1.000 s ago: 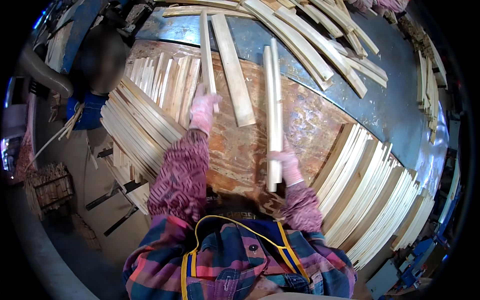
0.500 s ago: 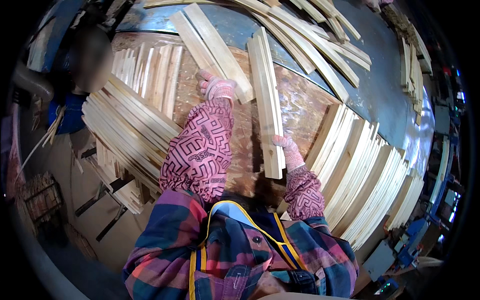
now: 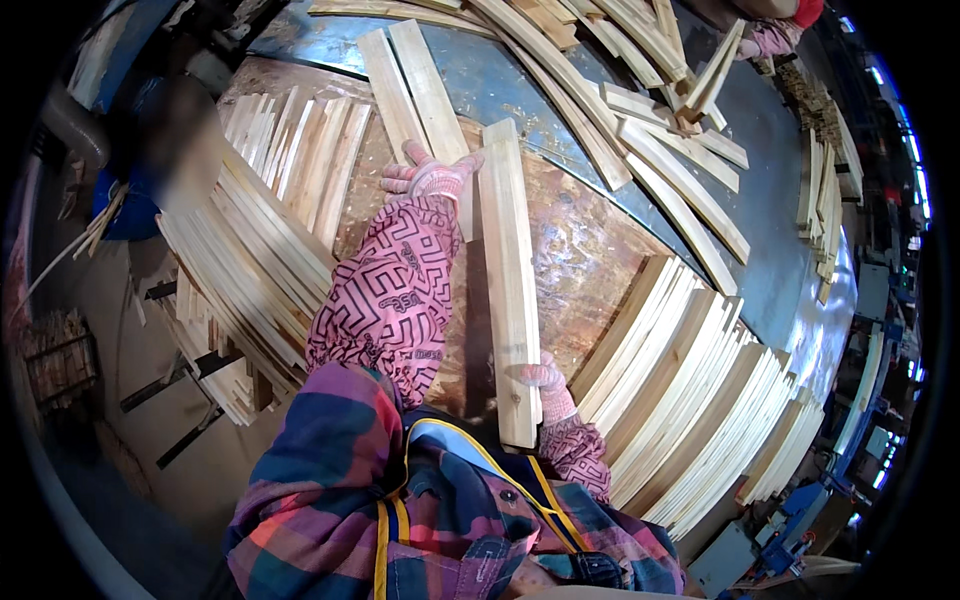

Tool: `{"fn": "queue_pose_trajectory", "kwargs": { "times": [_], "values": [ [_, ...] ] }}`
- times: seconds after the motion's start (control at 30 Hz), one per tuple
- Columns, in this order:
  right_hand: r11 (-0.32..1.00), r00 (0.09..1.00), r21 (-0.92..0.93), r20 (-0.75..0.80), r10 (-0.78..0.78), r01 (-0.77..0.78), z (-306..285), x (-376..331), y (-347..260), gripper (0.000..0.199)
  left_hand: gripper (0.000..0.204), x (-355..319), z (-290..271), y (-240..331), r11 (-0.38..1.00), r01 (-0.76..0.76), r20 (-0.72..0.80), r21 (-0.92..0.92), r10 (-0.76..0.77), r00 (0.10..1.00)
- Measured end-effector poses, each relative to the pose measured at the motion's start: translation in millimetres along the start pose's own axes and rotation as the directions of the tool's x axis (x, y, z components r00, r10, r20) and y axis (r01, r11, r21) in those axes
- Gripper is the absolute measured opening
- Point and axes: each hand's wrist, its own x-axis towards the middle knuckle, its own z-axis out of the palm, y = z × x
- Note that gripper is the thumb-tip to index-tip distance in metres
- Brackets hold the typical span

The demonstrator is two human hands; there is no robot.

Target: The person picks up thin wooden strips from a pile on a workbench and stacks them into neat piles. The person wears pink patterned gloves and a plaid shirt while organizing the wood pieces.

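Observation:
My left hand (image 3: 432,176), in a pink-and-white glove, has its fingers spread over the near ends of two pale wooden slats (image 3: 428,92) that lie side by side on the worktable (image 3: 590,235). Whether the palm presses on them I cannot tell. My right hand (image 3: 548,388), gloved alike, is closed round the near end of long wooden slats (image 3: 509,270), stacked so that mainly the top face shows. They point away from me, and their far end comes close to my left fingertips.
Rows of stacked slats (image 3: 690,390) stand to the right, with more bundles (image 3: 245,250) on the left. Loose slats (image 3: 650,150) lie crisscross on the blue metal surface (image 3: 760,215) beyond. At the far right edge another person's gloved hand (image 3: 775,40) is near upright slats.
My right hand has drawn its slats toward me and slightly left. My left fingers have spread from a more curled pose. Another person's hand now shows more at top right.

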Motion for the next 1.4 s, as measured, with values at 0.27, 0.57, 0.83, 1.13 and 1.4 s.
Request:
{"fn": "queue_pose_trajectory", "kwargs": {
  "times": [0.27, 0.57, 0.83, 1.13, 1.4],
  "values": [
    [0.866, 0.975, -0.495, -0.145, -0.169, 0.076, 4, -21, -40, 0.046, 0.128, 16, 4, 26, 0.995, 0.043, -0.022, 0.095, -0.041, 0.999],
    [0.804, 0.950, -0.587, -0.192, -0.247, 0.090, -21, -5, -11, 0.045, 0.117, -8, -21, 8, 0.994, -0.109, 0.010, 0.022, 0.109, 0.994],
    [0.409, 0.955, -0.911, -0.157, -0.250, -0.043, 67, 100, -94, 0.096, 0.057, 15, 5, -61, 0.871, -0.479, -0.057, -0.107, 0.476, 0.878],
    [-0.055, 0.784, -0.992, -0.059, -0.618, -0.118, 31, 135, -212, 0.071, 0.117, -66, 35, -156, 0.872, -0.476, 0.029, 0.117, 0.476, 0.879],
    [-0.362, 0.672, -0.658, -0.302, -0.677, -0.660, -125, 82, -351, 0.039, 0.115, -73, 25, -137, 0.490, -0.833, -0.209, 0.257, 0.870, 0.447]
  ]
}}
